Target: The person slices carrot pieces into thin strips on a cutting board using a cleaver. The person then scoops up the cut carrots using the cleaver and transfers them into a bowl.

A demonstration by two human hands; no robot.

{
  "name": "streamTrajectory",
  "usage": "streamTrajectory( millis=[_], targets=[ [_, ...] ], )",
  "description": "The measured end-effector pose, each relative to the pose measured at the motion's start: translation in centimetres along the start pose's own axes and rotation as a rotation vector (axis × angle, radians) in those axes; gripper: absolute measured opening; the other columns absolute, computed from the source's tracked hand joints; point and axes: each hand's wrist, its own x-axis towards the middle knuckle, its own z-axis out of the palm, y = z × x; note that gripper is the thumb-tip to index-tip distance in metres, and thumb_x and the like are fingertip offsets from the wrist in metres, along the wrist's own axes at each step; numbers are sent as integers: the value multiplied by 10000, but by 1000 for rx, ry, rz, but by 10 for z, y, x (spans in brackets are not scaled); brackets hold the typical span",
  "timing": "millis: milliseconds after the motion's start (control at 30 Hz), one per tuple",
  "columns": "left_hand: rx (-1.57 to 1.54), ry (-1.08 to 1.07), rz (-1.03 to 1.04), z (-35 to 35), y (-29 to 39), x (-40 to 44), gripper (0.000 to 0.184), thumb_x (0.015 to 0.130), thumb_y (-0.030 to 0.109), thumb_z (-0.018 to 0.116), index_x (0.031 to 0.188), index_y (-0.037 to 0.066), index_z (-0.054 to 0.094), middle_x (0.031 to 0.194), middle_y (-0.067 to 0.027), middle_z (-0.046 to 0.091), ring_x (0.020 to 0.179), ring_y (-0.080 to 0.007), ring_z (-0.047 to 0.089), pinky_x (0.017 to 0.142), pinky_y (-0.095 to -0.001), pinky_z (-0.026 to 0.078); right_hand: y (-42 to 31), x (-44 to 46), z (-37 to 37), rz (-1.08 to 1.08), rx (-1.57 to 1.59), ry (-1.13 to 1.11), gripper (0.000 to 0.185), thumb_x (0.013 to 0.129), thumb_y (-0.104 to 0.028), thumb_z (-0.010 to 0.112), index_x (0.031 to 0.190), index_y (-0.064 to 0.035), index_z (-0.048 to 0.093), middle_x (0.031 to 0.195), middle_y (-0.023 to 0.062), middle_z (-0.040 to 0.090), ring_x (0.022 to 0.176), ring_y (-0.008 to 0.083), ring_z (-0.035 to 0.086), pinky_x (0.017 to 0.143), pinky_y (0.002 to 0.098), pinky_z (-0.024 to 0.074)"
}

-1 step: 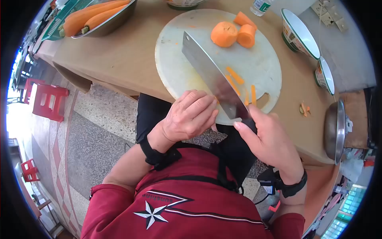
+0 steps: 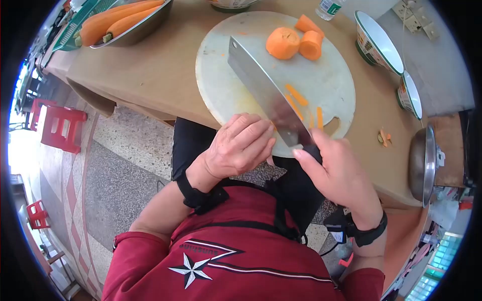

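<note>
- Our right hand [image 2: 342,168] grips the knife [image 2: 268,93] at the board's [image 2: 218,75] five o'clock.
- Our left hand [image 2: 242,143] curls at seven; its hold we cannot tell.
- Carrot chunks [image 2: 282,44] sit at one o'clock.

This looks like a kitchen or food-preparation corner, though whether in a home or a small eatery cannot be told. A brown-topped table [image 2: 150,85] bears a round cutting board [image 2: 216,70] with a broad cleaver [image 2: 263,90] over it and cut carrot pieces [image 2: 283,43], besides whole carrots [image 2: 123,21] in a metal bowl [image 2: 146,32] and green-rimmed patterned bowls [image 2: 380,41]. Red plastic stools [image 2: 63,114] on a speckled floor [image 2: 125,158] and wall sockets [image 2: 413,22] show a plain indoor room.
</note>
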Motion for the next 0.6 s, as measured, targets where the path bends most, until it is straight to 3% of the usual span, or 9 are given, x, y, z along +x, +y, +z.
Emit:
streamTrajectory(
  millis=[33, 167, 233, 600],
  targets=[
    [-3, 3, -1, 0, 0, 1, 258, 706, 8, 740, 949, -53, 683, 964, -127, 647, 849, -282, 641, 728, -371, 534, 0, 4, 0, -12, -31, -1, 253, 914, -192, 644, 995, 37, 571, 619, 161, 538, 520, 256, 498, 521, 366, 396],
    [7, 4, 5, 0, -2, 1, 257, 701, 1, 739, 946, -54, 682, 961, -130, 648, 849, -281, 640, 725, -372, 535, -4, 14, -1, -3, -21, 10, 237, 918, -184, 641, 914, 30, 539, 594, 144, 478, 509, 203, 428, 499, 349, 366],
    [0, 11, 20, 0, -2, 0, 260, 700, -1, 737, 948, -56, 681, 964, -132, 648, 853, -282, 638, 726, -373, 536, -9, 11, -4, 83, 63, -7, 242, 904, -162, 638, 888, 48, 520, 580, 226, 524, 534, 409, 552, 507, 438, 404],
    [9, 11, 19, 1, -1, 0, 255, 696, -4, 736, 940, -54, 683, 961, -131, 649, 855, -281, 636, 725, -367, 536, -5, -17, -10, 63, 13, -8, 279, 906, -174, 660, 859, 36, 482, 562, 215, 490, 507, 381, 535, 487, 420, 381]
  ],
)
